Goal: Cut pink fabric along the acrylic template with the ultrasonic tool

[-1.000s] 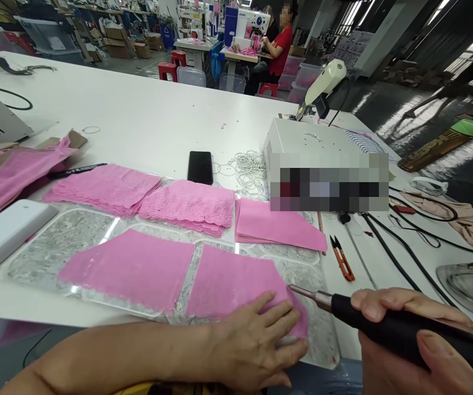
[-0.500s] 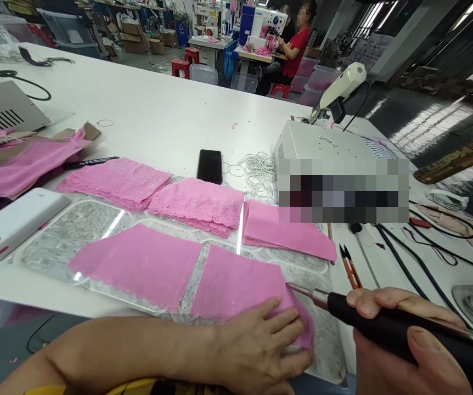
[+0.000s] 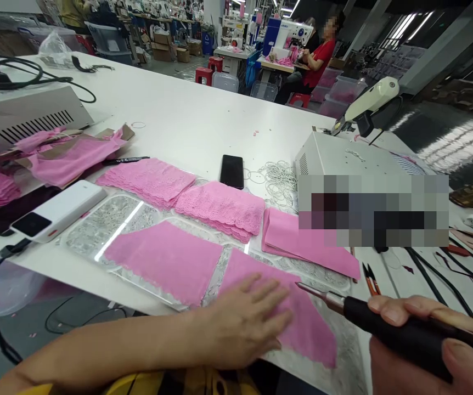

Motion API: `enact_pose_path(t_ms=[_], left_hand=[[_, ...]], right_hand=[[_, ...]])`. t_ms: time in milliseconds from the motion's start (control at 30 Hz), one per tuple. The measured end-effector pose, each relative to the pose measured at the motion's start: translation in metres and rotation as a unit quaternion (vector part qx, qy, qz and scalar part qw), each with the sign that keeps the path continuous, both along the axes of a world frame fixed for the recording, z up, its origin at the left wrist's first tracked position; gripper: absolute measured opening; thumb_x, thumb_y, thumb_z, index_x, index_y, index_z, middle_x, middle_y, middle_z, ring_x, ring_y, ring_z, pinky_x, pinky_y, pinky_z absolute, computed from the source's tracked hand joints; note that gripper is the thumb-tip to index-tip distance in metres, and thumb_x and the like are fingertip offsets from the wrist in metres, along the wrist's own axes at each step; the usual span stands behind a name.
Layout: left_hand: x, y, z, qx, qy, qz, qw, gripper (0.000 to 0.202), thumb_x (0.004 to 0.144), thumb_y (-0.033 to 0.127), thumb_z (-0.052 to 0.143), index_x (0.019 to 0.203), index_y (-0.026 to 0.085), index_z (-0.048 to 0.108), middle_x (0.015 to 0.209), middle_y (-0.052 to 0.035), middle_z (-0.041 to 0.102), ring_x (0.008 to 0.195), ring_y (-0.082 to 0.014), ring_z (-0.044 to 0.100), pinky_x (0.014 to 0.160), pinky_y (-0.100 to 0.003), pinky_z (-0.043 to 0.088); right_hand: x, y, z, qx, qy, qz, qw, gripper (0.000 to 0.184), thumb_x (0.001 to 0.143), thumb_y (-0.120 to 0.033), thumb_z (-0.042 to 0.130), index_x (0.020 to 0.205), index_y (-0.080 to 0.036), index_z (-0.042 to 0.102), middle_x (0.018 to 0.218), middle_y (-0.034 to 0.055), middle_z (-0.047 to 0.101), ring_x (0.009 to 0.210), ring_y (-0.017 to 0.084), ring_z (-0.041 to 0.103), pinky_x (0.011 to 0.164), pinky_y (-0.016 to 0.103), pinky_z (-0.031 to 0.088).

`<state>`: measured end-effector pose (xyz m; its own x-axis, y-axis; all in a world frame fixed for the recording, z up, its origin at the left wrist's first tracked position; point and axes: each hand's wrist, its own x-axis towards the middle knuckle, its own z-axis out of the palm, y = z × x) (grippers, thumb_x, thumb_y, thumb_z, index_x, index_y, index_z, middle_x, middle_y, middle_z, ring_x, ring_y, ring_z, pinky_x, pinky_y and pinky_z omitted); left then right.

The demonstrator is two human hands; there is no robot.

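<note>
My left hand [image 3: 248, 321] rests with fingers spread over a flat pink cloth piece [image 3: 313, 329]. In my right hand [image 3: 405, 365] is a black-handled, pen-like tool [image 3: 370, 315] with a pointed metal tip. The tip is at the upper right corner of that cloth; whether it touches I cannot tell. To the left lies another pink cloth piece [image 3: 166, 263]. Both lie on a clear patterned sheet [image 3: 100, 225]. Behind them are two scalloped pink stacks, one left [image 3: 148, 181] and one in the middle [image 3: 222, 208], and a smooth pink stack [image 3: 306, 241].
A phone [image 3: 232, 171] and white elastic loops [image 3: 280, 184] lie behind the cloth. A grey box [image 3: 339, 156] stands at right, beside orange-handled snips [image 3: 371, 280] and black cables. At left are a white power bank [image 3: 61, 211] and pink cloth [image 3: 75, 159]. A person [image 3: 316, 63] sits sewing beyond.
The view has swung left. My left hand has slid leftward over the cloth, uncovering its right end. The tool's tip stays close to the cloth's upper right corner, still in my right hand.
</note>
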<state>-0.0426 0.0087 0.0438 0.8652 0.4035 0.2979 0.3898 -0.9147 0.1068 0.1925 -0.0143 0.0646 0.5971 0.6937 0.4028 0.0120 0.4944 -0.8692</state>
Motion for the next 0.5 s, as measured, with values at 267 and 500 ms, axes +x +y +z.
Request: enact_pose_path(t_ms=[267, 500], left_hand=[[-0.064, 0.013, -0.027, 0.005, 0.013, 0.129, 0.992, 0.043, 0.103, 0.035, 0.038, 0.138, 0.014, 0.050, 0.147, -0.0122, 0.049, 0.139, -0.0302, 0.042, 0.113, -0.048, 0.035], [-0.072, 0.013, -0.027, -0.032, -0.004, 0.133, 0.991, 0.042, 0.103, 0.038, 0.040, 0.137, 0.016, 0.051, 0.147, -0.0082, 0.049, 0.141, -0.0289, 0.039, 0.116, -0.047, 0.030]], right_hand=[[-0.035, 0.033, 0.008, -0.009, -0.005, 0.010, 1.000, 0.014, 0.060, -0.024, 0.056, 0.073, -0.019, 0.057, 0.068, -0.0026, 0.057, 0.047, 0.013, 0.052, 0.048, 0.036, 0.050], [-0.042, 0.034, 0.007, -0.018, -0.044, -0.005, 0.999, 0.014, 0.060, -0.023, 0.055, 0.073, -0.018, 0.057, 0.068, -0.0018, 0.058, 0.047, 0.013, 0.052, 0.049, 0.036, 0.050]])
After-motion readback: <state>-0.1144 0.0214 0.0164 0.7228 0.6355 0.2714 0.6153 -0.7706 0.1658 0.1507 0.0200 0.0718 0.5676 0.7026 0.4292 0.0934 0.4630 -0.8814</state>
